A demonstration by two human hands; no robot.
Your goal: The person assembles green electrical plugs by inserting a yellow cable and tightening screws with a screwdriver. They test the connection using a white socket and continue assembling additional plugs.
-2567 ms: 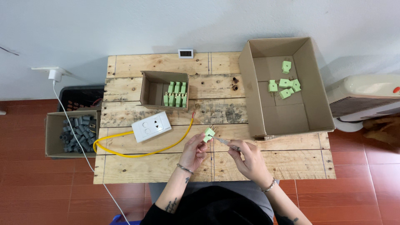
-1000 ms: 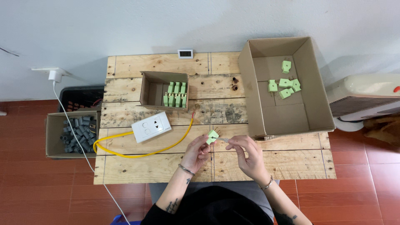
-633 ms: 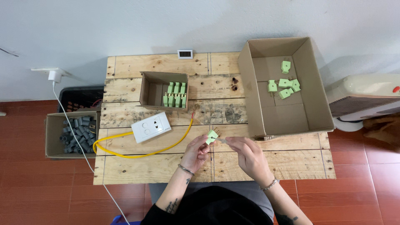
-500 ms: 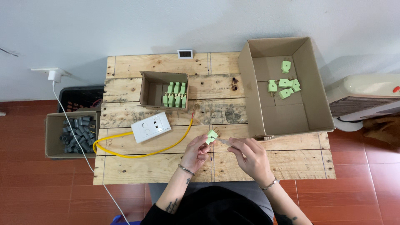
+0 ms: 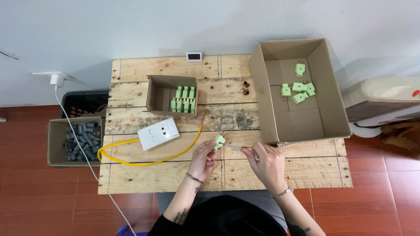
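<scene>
Now the left hand [image 5: 202, 157] pinches a small green plastic plug [image 5: 219, 141] just above the rough wooden table [image 5: 144, 175]. Close by, the right hand [image 5: 267, 162] has its fingers closed around a thin metal tool [image 5: 236, 148], and the tip touches the plug. A yellow cable [image 5: 144, 163] lies near the left hand.

Plug [image 5: 219, 140] in left hand [image 5: 202, 158]: pale green, brass-coloured pins. Tool [image 5: 238, 148] in right hand [image 5: 267, 162]: silvery metal. Tabletop [image 5: 144, 175]: light raw pine planks, dark stains across the middle. White socket plate [image 5: 158, 133], yellow cable [image 5: 144, 162]. Small brown cardboard box [image 5: 155, 94] holds a row of the same green plugs [image 5: 184, 99]; large brown box [image 5: 326, 105] has green plugs loose. Floor box [image 5: 54, 144]: dark grey parts [image 5: 81, 140]. Floor [image 5: 385, 192]: red-brown tiles. Wall white.
</scene>
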